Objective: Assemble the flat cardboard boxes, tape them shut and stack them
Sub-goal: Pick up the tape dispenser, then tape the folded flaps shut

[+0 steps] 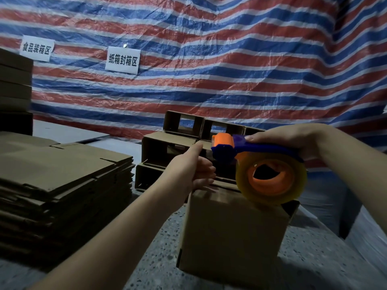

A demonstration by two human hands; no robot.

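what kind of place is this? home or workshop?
Most likely a makeshift packing or warehouse area, not a home. A striped tarp serves as the wall and carries printed zone signs, one reading carton sealing area. A pile of flat cardboard blanks and assembled boxes sit on a speckled concrete floor.

Two bare forearms seen, no sleeves worn. Left hand (196,164) and right hand (293,139) ungloved. No rings, watch or wristbands shown. Nails kept short.
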